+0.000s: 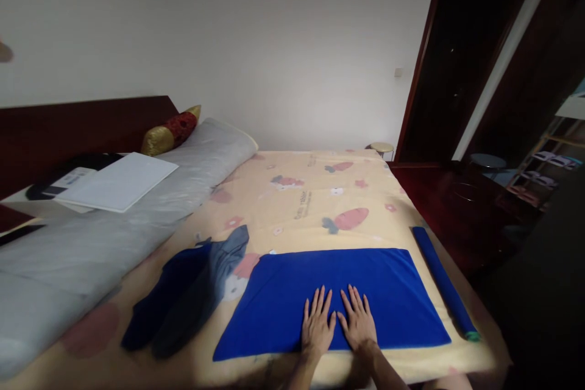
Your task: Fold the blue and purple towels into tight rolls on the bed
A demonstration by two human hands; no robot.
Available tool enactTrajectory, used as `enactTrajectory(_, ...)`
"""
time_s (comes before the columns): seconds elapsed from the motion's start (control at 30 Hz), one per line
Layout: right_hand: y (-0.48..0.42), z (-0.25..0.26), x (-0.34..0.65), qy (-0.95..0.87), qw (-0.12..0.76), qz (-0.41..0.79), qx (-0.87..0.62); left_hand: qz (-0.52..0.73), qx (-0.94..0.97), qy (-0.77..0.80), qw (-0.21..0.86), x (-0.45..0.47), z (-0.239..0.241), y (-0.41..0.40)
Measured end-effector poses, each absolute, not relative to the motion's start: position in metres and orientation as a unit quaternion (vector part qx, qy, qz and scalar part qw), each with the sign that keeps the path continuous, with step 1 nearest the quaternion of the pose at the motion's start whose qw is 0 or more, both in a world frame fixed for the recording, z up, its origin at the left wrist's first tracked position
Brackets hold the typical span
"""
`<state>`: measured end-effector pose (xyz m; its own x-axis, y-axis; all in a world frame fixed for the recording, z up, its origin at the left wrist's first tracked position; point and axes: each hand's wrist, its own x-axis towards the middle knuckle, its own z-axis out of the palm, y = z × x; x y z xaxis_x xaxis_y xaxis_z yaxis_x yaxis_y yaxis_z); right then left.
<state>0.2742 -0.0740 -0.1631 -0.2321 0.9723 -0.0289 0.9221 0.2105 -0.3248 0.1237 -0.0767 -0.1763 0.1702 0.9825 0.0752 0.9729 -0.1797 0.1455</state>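
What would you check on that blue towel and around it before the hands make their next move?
1. Both hands flat on the blue towel: ok, left hand and right hand lie side by side, palms down, near its front edge.
2. Towel spread smooth: ok, no big wrinkles show.
3. Front edge straight: cannot tell, the hands and wrists hide part of it.
4. Rolled blue towel out of the way: ok, apart on the right.
5. Dark clothes off the towel: ok, they lie to its left.
6. Bed sheet behind free: ok.
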Motion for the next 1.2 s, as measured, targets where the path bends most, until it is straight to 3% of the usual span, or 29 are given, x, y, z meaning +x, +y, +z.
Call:
enactTrajectory(0.2, -0.08, -0.177, 0.327, -0.724, 0.093, 0.078, -0.679, 0.081, 0.712, 0.697, 0.021, 0.089, -0.171, -0.088)
enactTrajectory(0.43, -0.094, -0.199, 0.414, -0.646, 0.067, -0.013, -0.761, -0.006, 0.568, 0.823, 0.008, 0.012, -0.161, -0.105)
enactTrajectory(0.7, -0.107, -0.199, 0.471, -0.593, 0.074, -0.028, -0.801, -0.082, 0.52, 0.85, -0.024, -0.067, -0.15, -0.124)
enactTrajectory(0.9, -0.085, -0.18, 0.424, -0.632, 0.12, -0.03, -0.765, -0.032, 0.584, 0.807, -0.089, -0.017, -0.133, -0.091)
enactTrajectory(1.2, -0.065, -0.156, 0.291, -0.787, 0.125, 0.152, -0.584, 0.068, 0.764, 0.642, -0.012, 0.124, -0.161, -0.061)
